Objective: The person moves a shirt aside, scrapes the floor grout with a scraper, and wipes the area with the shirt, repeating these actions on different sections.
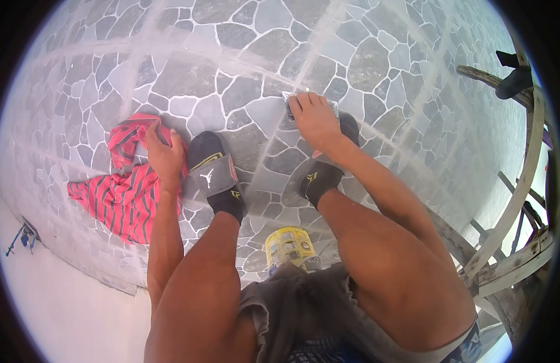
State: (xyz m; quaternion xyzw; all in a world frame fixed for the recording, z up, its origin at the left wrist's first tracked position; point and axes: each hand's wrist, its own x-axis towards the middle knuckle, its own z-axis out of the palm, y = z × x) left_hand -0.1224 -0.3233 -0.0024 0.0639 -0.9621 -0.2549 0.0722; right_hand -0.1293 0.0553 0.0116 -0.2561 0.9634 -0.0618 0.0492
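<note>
A red cloth with dark stripes [131,202] lies bunched on the stone-patterned floor at the left. My left hand [164,151] is on the cloth's upper right part, its fingers curled round a fold of it. My right hand [315,121] reaches down in front of my right foot, over a small crinkled clear plastic packet [289,104] with something dark inside. The fingers of that hand are bent over the packet and press on it; part of the packet is hidden beneath them.
Dark slides are on my feet [212,172]. A yellow tin [290,244] stands between my legs. Wooden poles and beams [510,224] line the right side. A small blue object [26,235] is by the wall at far left.
</note>
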